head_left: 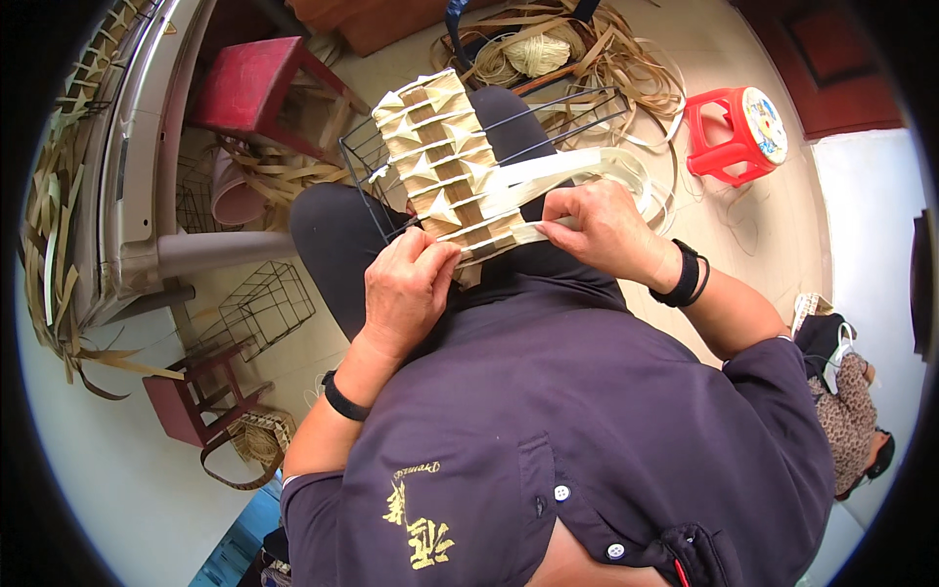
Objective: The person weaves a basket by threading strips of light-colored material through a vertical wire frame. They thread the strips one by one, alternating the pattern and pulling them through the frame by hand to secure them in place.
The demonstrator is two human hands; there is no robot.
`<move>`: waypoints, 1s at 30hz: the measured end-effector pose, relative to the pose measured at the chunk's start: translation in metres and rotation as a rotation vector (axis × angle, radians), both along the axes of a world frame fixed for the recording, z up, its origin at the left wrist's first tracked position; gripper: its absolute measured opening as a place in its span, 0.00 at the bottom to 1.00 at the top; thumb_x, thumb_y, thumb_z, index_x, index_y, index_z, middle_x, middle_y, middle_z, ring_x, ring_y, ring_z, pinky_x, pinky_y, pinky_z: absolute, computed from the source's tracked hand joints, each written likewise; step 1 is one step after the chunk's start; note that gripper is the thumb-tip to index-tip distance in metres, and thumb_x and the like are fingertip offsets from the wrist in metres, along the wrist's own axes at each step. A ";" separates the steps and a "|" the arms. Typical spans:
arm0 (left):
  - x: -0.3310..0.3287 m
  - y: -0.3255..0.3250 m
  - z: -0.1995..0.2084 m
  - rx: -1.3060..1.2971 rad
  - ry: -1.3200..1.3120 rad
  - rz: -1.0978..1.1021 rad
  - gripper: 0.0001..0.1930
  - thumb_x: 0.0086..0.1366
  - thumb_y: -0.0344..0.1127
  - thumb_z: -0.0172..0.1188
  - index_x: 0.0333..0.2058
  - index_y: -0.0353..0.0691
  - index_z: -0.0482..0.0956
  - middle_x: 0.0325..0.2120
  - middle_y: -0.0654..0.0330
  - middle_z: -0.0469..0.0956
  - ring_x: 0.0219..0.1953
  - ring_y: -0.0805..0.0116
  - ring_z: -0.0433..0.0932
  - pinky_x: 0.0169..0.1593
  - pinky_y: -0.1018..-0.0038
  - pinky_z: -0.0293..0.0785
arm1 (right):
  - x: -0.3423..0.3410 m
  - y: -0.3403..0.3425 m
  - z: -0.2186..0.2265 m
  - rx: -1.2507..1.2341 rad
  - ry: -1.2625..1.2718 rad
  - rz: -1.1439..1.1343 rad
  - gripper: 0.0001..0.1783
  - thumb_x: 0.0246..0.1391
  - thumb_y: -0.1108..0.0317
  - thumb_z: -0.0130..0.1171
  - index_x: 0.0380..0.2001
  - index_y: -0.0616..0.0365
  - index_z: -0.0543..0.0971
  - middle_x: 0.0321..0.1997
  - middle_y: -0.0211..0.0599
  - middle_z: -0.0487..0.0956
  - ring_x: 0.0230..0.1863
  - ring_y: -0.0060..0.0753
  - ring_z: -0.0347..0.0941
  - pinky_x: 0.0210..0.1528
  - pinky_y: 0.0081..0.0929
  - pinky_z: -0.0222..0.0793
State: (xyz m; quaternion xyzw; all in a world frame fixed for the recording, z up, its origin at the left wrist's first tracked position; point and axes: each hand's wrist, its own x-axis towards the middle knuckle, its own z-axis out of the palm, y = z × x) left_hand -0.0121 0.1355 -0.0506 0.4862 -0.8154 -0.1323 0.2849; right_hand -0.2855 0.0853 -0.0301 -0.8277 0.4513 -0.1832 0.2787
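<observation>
A person sits with a black wire frame (391, 161) across their lap, one face of it covered in a woven panel (445, 161) of cream and tan strips folded into points. The left hand (409, 289) rests at the near end of that panel, fingers curled narrow and pressed down on the last rows. The right hand (602, 230) sits just right of the panel, thumb and fingers pinched on a wide pale strip (577, 168) that runs from the weave out past the hand in a loop. Beyond the frame, on the floor, lie a tangle of loose strips (626, 68) and a ball of twine (536, 54). Right of the frame stands a red plastic stool (729, 137); left of it a red wooden stool (249, 88) and, nearer, an empty wire cage (264, 303).
</observation>
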 end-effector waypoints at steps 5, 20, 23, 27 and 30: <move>-0.002 -0.001 0.000 0.053 0.022 0.018 0.05 0.59 0.26 0.70 0.34 0.40 0.83 0.29 0.58 0.75 0.31 0.57 0.79 0.34 0.65 0.76 | 0.018 -0.004 0.002 -0.088 -0.031 -0.064 0.07 0.53 0.66 0.68 0.26 0.56 0.82 0.22 0.45 0.80 0.27 0.53 0.79 0.31 0.43 0.72; 0.002 -0.005 -0.011 0.128 0.190 -0.034 0.06 0.60 0.23 0.69 0.36 0.38 0.84 0.30 0.56 0.77 0.31 0.55 0.80 0.34 0.65 0.77 | 0.049 -0.001 -0.028 -0.011 -0.034 -0.010 0.08 0.53 0.67 0.68 0.26 0.58 0.80 0.22 0.48 0.79 0.28 0.56 0.79 0.32 0.46 0.73; 0.004 -0.003 -0.013 0.131 0.196 0.026 0.06 0.61 0.24 0.69 0.37 0.37 0.85 0.30 0.55 0.78 0.29 0.56 0.81 0.33 0.66 0.77 | 0.040 -0.001 -0.015 -0.037 -0.032 -0.001 0.08 0.53 0.65 0.69 0.30 0.57 0.81 0.23 0.47 0.79 0.29 0.55 0.79 0.32 0.46 0.73; 0.003 0.000 -0.011 0.085 0.156 0.095 0.05 0.61 0.26 0.70 0.36 0.37 0.86 0.29 0.56 0.81 0.28 0.57 0.82 0.31 0.68 0.78 | 0.030 -0.011 -0.004 -0.086 0.172 0.038 0.08 0.53 0.66 0.69 0.28 0.55 0.81 0.25 0.42 0.81 0.30 0.50 0.80 0.32 0.42 0.73; 0.000 0.001 -0.005 0.080 0.101 0.129 0.04 0.61 0.28 0.71 0.34 0.37 0.86 0.28 0.57 0.81 0.27 0.59 0.83 0.30 0.68 0.78 | 0.039 -0.011 -0.013 -0.210 0.054 0.128 0.07 0.51 0.69 0.67 0.25 0.55 0.77 0.25 0.37 0.79 0.30 0.48 0.79 0.32 0.42 0.73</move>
